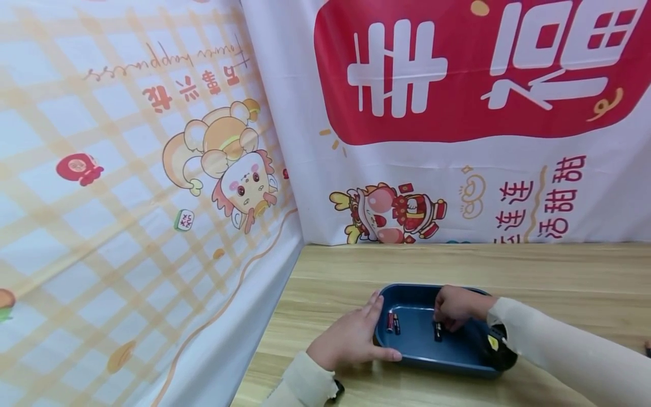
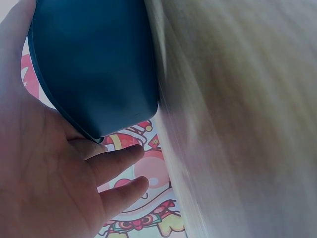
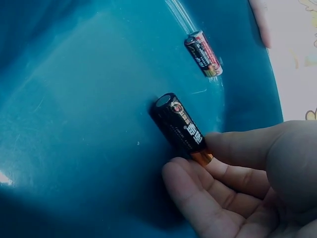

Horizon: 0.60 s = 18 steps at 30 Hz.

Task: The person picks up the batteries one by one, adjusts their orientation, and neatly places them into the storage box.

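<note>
A dark blue rectangular tray point(image 1: 447, 367) with raised walls sits on the wooden table. My left hand point(image 1: 351, 339) holds its left end, the thumb along the front rim and the fingers at the far corner. In the left wrist view, two fingers stretch past the outer wall of the tray point(image 2: 99, 64). Inside the tray, my right hand point(image 1: 455, 308) pinches a black battery point(image 3: 179, 121) by its copper-coloured end between thumb and fingers. Two more batteries point(image 3: 204, 54), with black and red on their wrappers, lie side by side near the tray's left wall.
Wooden tabletop point(image 1: 325, 271) surrounds the tray. A printed white cloth point(image 1: 315, 169) hangs behind the table, and a checked cloth point(image 1: 127, 226) hangs along the left side. A small dark object point(image 1: 648, 347) shows at the far right edge.
</note>
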Tool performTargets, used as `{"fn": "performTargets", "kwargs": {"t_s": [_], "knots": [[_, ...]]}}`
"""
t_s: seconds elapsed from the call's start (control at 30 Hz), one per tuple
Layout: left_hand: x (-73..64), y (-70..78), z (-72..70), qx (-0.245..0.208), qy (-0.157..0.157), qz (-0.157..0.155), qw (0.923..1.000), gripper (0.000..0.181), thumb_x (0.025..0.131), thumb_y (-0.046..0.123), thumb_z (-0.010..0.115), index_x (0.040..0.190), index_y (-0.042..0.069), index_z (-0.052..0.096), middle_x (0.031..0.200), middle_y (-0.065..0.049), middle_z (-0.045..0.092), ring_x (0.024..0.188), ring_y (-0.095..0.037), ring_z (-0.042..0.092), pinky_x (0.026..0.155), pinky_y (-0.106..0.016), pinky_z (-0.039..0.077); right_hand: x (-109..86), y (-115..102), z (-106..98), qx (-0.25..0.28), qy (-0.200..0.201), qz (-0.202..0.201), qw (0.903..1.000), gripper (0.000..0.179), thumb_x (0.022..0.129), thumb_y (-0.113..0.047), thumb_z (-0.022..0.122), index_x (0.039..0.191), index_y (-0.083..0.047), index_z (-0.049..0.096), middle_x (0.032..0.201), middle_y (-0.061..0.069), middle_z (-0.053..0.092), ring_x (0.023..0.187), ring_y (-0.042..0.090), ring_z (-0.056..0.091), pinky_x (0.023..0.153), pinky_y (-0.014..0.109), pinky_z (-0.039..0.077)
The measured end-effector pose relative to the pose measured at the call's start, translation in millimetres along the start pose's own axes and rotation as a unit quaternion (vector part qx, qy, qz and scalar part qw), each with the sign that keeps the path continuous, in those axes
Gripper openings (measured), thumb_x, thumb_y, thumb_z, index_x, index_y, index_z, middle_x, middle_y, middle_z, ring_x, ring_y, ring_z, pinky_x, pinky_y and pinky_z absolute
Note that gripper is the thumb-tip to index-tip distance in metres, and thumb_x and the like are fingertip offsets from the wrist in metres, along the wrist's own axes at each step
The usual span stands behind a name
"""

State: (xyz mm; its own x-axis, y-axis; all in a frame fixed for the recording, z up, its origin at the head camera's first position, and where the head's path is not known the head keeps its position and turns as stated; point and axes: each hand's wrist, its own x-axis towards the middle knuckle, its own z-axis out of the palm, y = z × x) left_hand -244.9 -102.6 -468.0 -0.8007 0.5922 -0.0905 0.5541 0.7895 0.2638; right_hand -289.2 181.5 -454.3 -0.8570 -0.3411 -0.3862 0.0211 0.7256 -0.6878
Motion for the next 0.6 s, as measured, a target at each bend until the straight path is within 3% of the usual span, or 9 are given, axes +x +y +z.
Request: {"fn": "performTargets", "kwargs": {"t_s": [0.6], "knots": [[-0.4, -1.6, 0.3, 0.005, -0.002, 0.008, 1.0, 0.116, 0.073, 0.089, 0.041, 0.157, 0.019, 0.001, 0.162, 0.005, -0.005, 0.143, -0.021, 0.025, 0.109, -0.044, 0.034, 1.8, 2.4, -0.4, 0.013, 0.001, 0.001, 0.9999, 0.008, 0.09, 0.0, 0.061, 0.085, -0.003, 0.067, 0.082, 0.009, 0.063, 0.072, 0.022, 0.063, 0.065, 0.037, 0.058]]}}
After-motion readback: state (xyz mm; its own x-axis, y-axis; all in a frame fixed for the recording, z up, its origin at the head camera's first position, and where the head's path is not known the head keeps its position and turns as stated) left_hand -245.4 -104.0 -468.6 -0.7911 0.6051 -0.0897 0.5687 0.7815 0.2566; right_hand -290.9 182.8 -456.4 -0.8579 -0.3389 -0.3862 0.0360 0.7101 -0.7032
